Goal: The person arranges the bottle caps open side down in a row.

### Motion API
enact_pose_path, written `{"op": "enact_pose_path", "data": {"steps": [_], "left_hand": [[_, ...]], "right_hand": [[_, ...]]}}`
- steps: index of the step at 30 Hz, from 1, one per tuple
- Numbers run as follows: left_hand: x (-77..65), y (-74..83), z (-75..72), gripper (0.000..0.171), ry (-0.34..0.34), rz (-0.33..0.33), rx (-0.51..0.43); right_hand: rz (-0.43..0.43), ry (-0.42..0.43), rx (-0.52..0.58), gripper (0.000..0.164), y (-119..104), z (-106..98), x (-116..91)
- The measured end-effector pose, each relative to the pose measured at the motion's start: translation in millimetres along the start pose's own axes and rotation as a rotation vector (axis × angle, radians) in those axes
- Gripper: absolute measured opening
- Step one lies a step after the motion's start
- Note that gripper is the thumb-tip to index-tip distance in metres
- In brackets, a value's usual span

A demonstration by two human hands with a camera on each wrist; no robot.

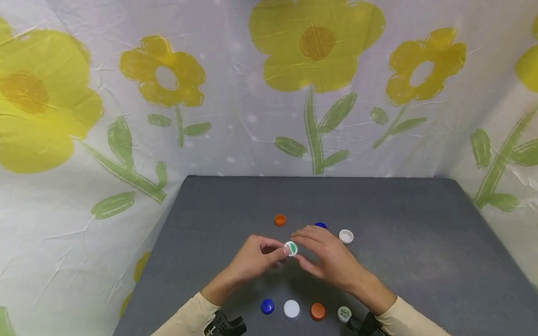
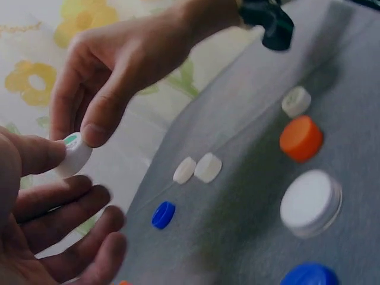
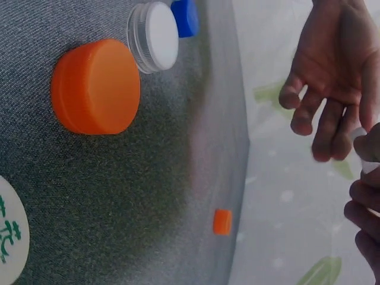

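Observation:
A small white bottle cap (image 1: 291,248) with a green mark on its top is up between both hands, above the table. My left hand (image 1: 252,258) pinches it with the thumb across its face; the other left fingers spread below in the left wrist view. From the opposite side my right hand (image 1: 329,257) has thumb and forefinger at the cap's edge, and its thumb overlaps the cap (image 2: 75,159) in the left wrist view. Behind the hands lie an orange cap (image 1: 279,220), a partly hidden blue cap (image 1: 320,226) and a white cap (image 1: 346,236).
Nearer me on the grey table (image 1: 394,221) stands a row: a blue cap (image 1: 267,306), a larger white cap (image 1: 291,309) with a clear rim, an orange cap (image 1: 318,311) and a white cap (image 1: 344,314) with green writing. A flowered curtain (image 1: 240,86) surrounds the table.

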State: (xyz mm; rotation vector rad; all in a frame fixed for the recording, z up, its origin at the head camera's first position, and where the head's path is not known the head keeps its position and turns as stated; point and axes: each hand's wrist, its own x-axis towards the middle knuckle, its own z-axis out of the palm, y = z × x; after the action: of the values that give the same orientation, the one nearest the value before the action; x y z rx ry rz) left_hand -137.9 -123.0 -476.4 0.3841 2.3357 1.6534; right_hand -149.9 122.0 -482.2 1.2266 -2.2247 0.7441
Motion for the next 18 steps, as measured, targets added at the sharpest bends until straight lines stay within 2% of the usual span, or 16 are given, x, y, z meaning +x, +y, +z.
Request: {"op": "enact_pose_path", "data": {"steps": [5, 10, 13, 15, 18], "left_hand": [[-3.2, 3.6, -0.8, 0.020, 0.124, 0.145, 0.199], [-5.9, 6.7, -3.6, 0.025, 0.157, 0.340, 0.359], [-6.8, 6.0, -6.9, 0.026, 0.170, 0.434, 0.468], [-8.0, 3.8, -9.5, 0.026, 0.175, 0.464, 0.539], [-11.0, -0.6, -13.3, 0.024, 0.168, 0.468, 0.643]], "right_hand": [[0.039, -0.014, -0.014, 0.040, 1, 1, 2], [0.093, -0.034, 0.024, 0.035, -1, 0, 7], [0.115, -0.054, 0.055, 0.032, -4, 1, 12], [0.129, -0.082, 0.065, 0.030, -6, 4, 15], [0.145, -0.156, 0.048, 0.029, -10, 8, 19]]}}
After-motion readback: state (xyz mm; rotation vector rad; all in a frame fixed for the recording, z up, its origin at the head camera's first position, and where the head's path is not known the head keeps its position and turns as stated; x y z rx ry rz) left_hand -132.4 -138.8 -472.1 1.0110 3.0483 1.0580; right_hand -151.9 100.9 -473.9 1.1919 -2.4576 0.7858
